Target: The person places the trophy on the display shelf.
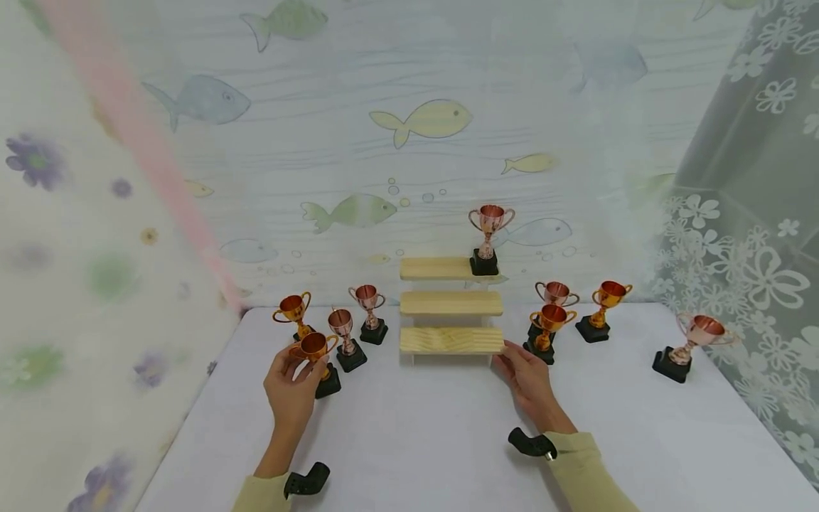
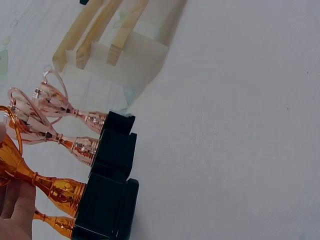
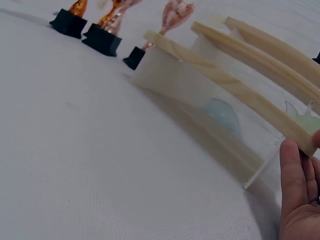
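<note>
My left hand [image 1: 291, 387] grips the cup of a gold trophy [image 1: 315, 346] with a black base, left of the stand. Whether that base touches the table I cannot tell. In the left wrist view this gold trophy [image 2: 65, 192] is nearest the camera, beside other trophies. A three-step display stand [image 1: 451, 341] with wooden boards and clear supports stands mid-table. The right end of its lowest board [image 3: 240, 95] is pinched by my right hand [image 1: 527, 377], thumb above and fingers below. One rose-gold trophy [image 1: 490, 222] stands upright on the right of the top step.
Left of the stand are two rose-gold trophies [image 1: 367, 299] and another gold trophy [image 1: 293, 308]. Several gold and rose-gold trophies [image 1: 608, 295] are on the right, one rose-gold trophy [image 1: 704, 331] farthest out. Behind hangs a fish-patterned curtain [image 1: 422, 163]; a white cloth [image 1: 416, 441] covers the table.
</note>
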